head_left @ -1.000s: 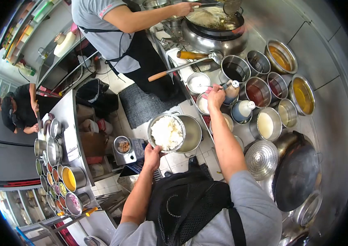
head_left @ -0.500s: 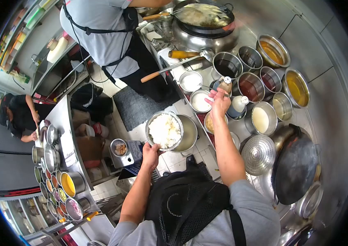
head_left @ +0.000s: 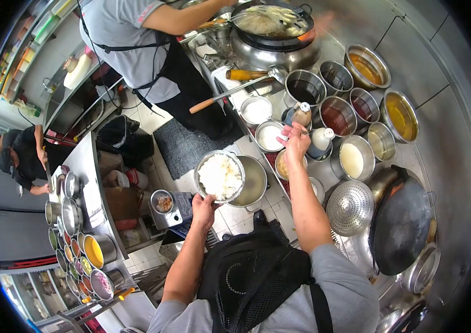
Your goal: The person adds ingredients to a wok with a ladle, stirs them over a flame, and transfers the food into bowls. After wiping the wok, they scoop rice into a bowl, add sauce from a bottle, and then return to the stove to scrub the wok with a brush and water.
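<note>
**Rice (head_left: 221, 176) up front in a packed kitchen**

So, closest in, our left hand (head_left: 204, 212) has its fingers closed on the near rim of a metal bowl (head_left: 197, 180) heaped with that rice. The bowl is held up in front of us, and from here it overlaps a wider metal pot (head_left: 256, 180) sitting lower down.

Our right hand (head_left: 295, 143) is stretched out to the right, fingers partly extended by the edge of a small container (head_left: 258, 144) of white stuff. We can't tell if those fingers are pinching anything or touching the edge. Two squeeze bottles (head_left: 321, 143) stand just beside the hand, and the big perforated strainer (head_left: 350, 209) lies off to the right of our forearm, overlapping a large dark wok (head_left: 404, 227).

Past the hand it's sauce city – metal pots of dark, red and amber liquids, packed close. A long-handled ladle (head_left: 235, 93) lies beyond the white stuff.

Further back, a co-worker (head_left: 130, 50) in grey reaches toward a frothy wok (head_left: 271, 40). Way off left – another person (head_left: 21, 152) in dark clothes, at a counter.
</note>
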`<state>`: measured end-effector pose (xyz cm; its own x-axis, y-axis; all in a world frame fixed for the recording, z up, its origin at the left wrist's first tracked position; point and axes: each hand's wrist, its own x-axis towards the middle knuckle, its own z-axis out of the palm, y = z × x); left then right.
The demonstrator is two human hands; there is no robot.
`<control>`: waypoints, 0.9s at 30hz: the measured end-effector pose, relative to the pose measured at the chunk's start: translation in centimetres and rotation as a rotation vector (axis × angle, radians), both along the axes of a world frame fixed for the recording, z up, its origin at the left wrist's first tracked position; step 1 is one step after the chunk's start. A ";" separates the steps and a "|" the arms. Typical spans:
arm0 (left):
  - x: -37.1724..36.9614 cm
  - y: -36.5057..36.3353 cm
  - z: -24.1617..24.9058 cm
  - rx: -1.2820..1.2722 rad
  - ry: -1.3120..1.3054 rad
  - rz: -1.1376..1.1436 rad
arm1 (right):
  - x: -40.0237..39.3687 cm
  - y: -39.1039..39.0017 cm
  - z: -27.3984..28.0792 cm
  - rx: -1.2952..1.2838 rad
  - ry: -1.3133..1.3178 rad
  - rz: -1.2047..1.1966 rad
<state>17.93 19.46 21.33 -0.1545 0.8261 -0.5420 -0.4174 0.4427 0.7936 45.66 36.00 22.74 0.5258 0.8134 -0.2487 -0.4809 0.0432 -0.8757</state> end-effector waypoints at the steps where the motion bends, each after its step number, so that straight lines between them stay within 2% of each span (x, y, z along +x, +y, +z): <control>1: 0.0 0.3 0.0 -0.009 0.005 0.006 | 0.1 0.0 0.2 0.003 -0.001 0.001; 8: 0.4 4.5 -0.4 0.048 0.034 -0.015 | 0.7 -2.2 2.0 0.069 0.008 0.129; 12: 1.4 8.3 0.1 0.074 0.020 -0.060 | 1.1 -3.3 5.3 0.116 0.026 0.232; 16: 3.0 11.4 2.2 0.101 -0.055 -0.077 | 2.2 -3.5 8.6 0.200 0.152 0.301; 19: 4.2 12.6 4.9 0.148 -0.086 -0.084 | 3.3 -2.8 9.5 0.226 0.069 0.315; 21: 4.3 13.0 6.1 0.156 -0.103 -0.120 | 4.0 -2.5 9.3 0.226 -0.327 0.142; 25: 4.1 12.0 6.5 0.161 -0.120 -0.157 | 4.7 -2.8 8.7 0.233 -0.522 0.096; 27: 3.7 10.3 5.8 0.136 -0.111 -0.150 | 3.9 -2.0 7.3 0.209 -0.500 0.085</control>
